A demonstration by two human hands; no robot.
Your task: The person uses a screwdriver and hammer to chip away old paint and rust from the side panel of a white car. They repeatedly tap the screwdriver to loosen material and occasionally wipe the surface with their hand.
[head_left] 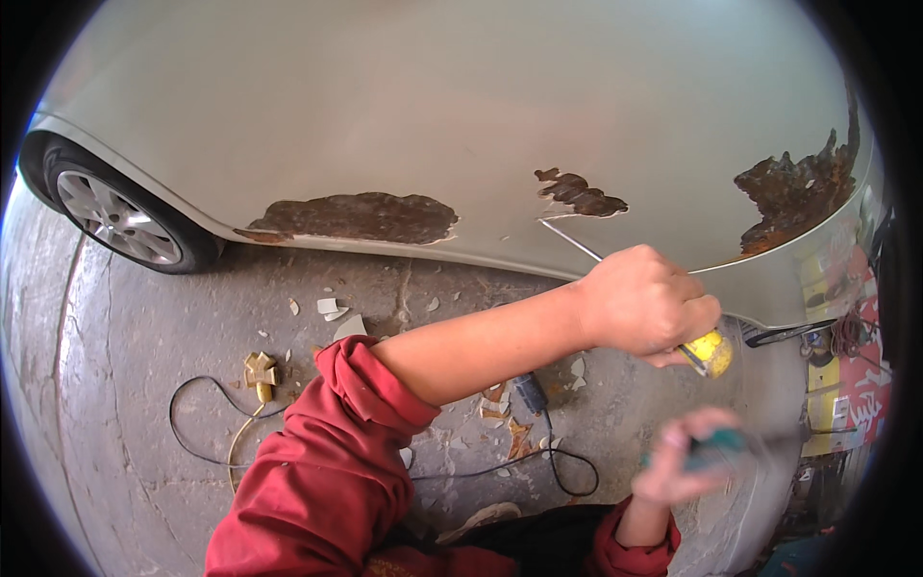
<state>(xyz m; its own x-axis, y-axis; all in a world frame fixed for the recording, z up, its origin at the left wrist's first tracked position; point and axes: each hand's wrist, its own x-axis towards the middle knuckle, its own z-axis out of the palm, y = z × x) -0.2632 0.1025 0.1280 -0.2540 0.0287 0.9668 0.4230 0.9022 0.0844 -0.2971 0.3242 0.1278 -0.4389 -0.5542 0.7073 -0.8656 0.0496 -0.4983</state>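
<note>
- While the left hand (646, 303) sits right of centre in the frame, its fingers are folded tightly together around the yellow handle of a screwdriver-like tool (713, 354), whose butt shows below the fist.
- The tool's thin metal shaft slants up and left to the car panel (404, 106), its tip just below the middle brown patch (582, 195); whether it presses in, I cannot tell.
- At lower right, the right hand (687, 462) is blurred, its fingers wrapped around a teal object (716, 448); how each finger lies, and the object's kind, I cannot tell.
- Two larger patches mark the pale panel: a long left patch (356, 218) left of centre, and a jagged right patch (803, 192) at upper right.
- A wheel (120, 216) stands at the left.
- Below the panel, pale flakes (350, 328) lie on the grey floor (125, 385), with a dark cylindrical device (529, 392) on a black cable (486, 471) near lower centre.
- A yellowish block (260, 370) with a pale cord lies at lower left.
</note>
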